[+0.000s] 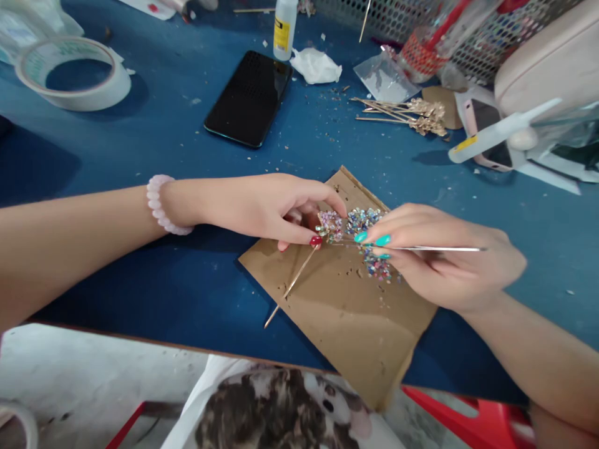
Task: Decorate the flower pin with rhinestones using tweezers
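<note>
A gold hairpin stick with a pink beaded cluster at its upper end is pinched in my left hand, which wears a pale bead bracelet. My right hand, with turquoise nails, is closed around thin metal tweezers; their tips reach the pink cluster. Loose blue beads and mixed red and blue beads lie on a brown cardboard sheet, partly hidden by my right fingers.
Behind my hands on the blue table lie a black phone, a small bottle, crumpled tissue and gold hairpins. A tape roll sits back left. A clear applicator bottle is at right.
</note>
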### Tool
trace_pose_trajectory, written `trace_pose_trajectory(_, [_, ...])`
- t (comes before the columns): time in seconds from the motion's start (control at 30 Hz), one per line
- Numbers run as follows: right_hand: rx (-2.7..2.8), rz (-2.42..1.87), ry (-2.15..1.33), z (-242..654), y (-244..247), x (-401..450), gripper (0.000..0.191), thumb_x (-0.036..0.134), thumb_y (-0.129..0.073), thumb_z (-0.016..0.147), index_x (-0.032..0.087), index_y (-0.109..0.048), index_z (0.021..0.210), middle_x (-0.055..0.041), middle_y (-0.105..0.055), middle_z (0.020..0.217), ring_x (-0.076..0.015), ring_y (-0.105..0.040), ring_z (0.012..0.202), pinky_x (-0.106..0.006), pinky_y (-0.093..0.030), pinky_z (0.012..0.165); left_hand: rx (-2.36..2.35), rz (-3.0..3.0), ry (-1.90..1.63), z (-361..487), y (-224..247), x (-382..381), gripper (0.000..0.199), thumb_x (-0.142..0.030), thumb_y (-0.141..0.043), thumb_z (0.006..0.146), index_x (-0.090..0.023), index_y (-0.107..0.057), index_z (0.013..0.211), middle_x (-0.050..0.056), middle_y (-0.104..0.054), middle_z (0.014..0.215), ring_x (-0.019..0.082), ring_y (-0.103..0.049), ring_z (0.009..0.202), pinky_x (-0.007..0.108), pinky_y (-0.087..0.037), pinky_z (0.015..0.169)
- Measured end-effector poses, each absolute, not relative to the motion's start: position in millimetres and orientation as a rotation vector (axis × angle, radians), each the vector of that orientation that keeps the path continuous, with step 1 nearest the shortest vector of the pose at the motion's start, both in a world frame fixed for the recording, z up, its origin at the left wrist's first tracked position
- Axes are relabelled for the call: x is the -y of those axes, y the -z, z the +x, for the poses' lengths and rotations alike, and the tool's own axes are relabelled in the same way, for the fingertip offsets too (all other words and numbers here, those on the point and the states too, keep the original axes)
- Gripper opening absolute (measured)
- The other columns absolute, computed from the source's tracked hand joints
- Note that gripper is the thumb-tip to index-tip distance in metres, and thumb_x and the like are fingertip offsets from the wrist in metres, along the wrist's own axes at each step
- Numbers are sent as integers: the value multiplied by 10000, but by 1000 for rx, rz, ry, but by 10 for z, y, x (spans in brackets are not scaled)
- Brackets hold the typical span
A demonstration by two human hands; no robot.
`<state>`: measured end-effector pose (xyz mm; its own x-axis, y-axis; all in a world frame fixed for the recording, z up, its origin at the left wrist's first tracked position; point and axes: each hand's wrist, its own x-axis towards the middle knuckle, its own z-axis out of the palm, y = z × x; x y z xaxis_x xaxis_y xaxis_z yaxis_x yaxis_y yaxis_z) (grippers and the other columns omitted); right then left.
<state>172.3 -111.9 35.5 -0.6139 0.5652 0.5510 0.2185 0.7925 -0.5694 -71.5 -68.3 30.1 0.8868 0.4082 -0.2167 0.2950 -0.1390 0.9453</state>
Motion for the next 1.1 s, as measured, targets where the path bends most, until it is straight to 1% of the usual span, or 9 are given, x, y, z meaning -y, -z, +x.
trace_pose_trajectory(0.1, [2266,-584,-671,1800,-338,1107,236,58,-649,805,242,-648,952,-11,-736,845,-167,-711,806,-335,-602,744,-552,1738,-92,-718,-313,684,424,-218,-517,893,-214,-440,1310,20,-668,993,76,-598,591,198,-482,611])
trace_pose_trajectory(0.27, [2320,-604,-747,1864,-340,1069,218,80,-650,816,262,-646,936,-3,-731,823,-165,-709,800,-332,-603,764,-547,1758,-102,-722,-316,686,413,-218,-521,899,-223,-440,1304,15,-671,998,68,-604,589,178,-462,595])
trace_pose_trajectory(0.47, [2378,-584,-738,1864,-372,1047,181,88,-640,827,251,-660,903,-2,-733,820,-162,-714,802,-312,-603,764,-573,1764,-113,-719,-302,684,401,-210,-534,888,-223,-461,1281,3,-679,955,78,-628,607,174,-452,584])
trace_pose_trajectory(0.7, [2420,-551,-728,1862,-394,1056,173,67,-628,830,228,-662,887,-11,-734,827,-151,-711,809,-296,-596,787,-563,1789,-127,-732,-282,672,410,-209,-540,885,-232,-464,1286,-2,-681,955,71,-633,608,161,-459,581])
trace_pose_trajectory(1.1, [2447,-544,-694,1847,-405,1056,149,107,-612,857,248,-654,881,1,-738,819,-150,-716,805,-289,-603,767,-551,1806,-117,-743,-270,671,413,-224,-536,893,-253,-451,1296,-12,-679,961,72,-640,615,158,-467,582])
